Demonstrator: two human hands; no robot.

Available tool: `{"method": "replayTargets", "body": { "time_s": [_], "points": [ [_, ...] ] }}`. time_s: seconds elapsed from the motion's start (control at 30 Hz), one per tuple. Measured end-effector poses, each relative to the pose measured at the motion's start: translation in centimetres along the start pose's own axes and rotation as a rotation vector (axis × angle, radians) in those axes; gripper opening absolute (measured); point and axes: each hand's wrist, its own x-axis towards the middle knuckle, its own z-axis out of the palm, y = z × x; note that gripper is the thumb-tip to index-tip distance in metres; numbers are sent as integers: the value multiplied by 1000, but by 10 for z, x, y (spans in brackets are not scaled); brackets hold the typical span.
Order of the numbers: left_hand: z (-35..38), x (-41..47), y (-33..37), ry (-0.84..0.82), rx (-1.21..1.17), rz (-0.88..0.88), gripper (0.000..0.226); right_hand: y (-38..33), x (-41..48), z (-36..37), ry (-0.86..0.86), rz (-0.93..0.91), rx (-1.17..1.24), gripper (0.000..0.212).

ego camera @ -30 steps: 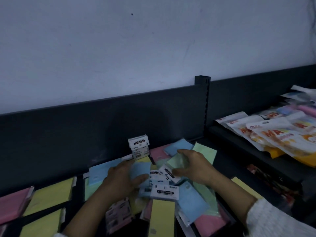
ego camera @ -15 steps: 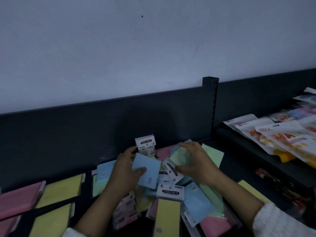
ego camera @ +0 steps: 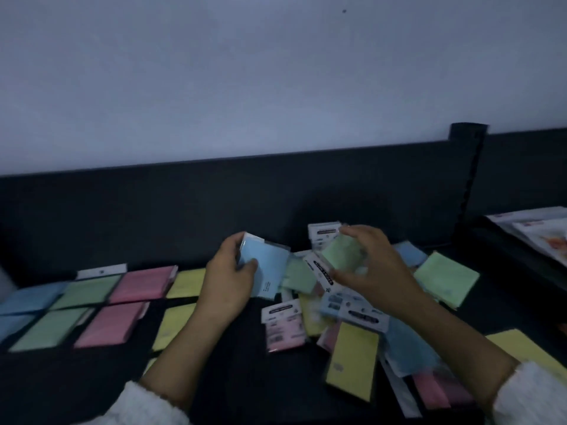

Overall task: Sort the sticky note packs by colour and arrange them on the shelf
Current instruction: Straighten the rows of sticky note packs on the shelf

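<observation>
Grasping blue pack in left grip, green pack in right grip, above jumbled heap on shelf; sorted rows to left.

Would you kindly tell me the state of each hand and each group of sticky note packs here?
left hand: grips a blue pack, clear of the shelf.
right hand: holds a green pack above the unsorted pile.
sorted packs: flat, in columns by colour.
unsorted pile: jumbled, overlapping.
</observation>
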Motion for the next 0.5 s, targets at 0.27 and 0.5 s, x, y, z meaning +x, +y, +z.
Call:
{"method": "replayTargets", "body": {
  "time_s": [0.27,0.5],
  "points": [
    [-72,-27,-35,92,68,-94,31,-60,1,50,-139,-143,111,67],
    [-129,-38,-54,145,177,-112,18,-99,0,98,-212,-153,156,67]
  ]
}}
